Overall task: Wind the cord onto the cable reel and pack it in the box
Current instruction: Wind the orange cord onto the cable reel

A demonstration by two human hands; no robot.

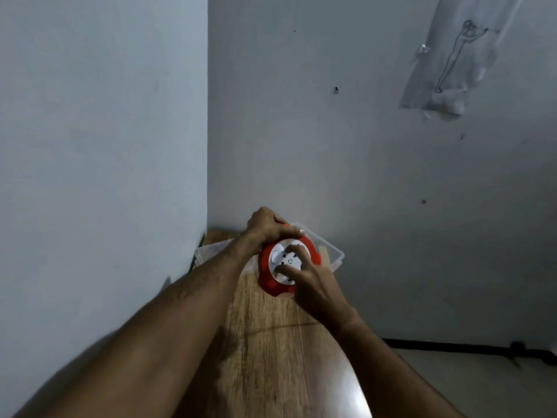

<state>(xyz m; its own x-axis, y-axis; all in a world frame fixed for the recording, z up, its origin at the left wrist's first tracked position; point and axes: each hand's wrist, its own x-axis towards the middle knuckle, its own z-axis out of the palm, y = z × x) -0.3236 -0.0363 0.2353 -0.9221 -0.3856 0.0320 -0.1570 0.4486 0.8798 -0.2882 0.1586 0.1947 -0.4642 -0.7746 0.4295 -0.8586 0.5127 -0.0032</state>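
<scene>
A red cable reel (266, 274) with a white socket face sits tilted at the near edge of a clear plastic box (334, 254) on a wooden table. My left hand (269, 226) grips the reel's far upper rim. My right hand (310, 282) lies on the white face, fingers spread over the sockets. The cord itself is not visible; my hands hide the reel's groove. I cannot tell whether the reel rests inside the box or just above it.
The wooden table (271, 357) runs along a grey wall on the left and ends at a wall corner behind the box. Its right edge drops off to the floor. A taped paper drawing (452, 61) hangs on the far wall.
</scene>
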